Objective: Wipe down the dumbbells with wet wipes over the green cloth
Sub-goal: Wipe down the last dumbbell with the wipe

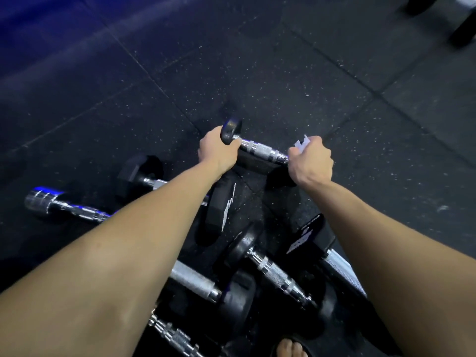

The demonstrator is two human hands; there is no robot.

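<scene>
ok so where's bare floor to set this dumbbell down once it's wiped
Bare rubber floor lies open beyond both hands, and more to the right of the right hand. Crowded: below and left of the held dumbbell, where a hex dumbbell, a chrome dumbbell and round-headed ones lie packed between the forearms.

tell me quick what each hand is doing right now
Left hand: grips the black round end of the small chrome-handled dumbbell.
Right hand: curled round a crumpled white wet wipe at the dumbbell's other end.
</scene>
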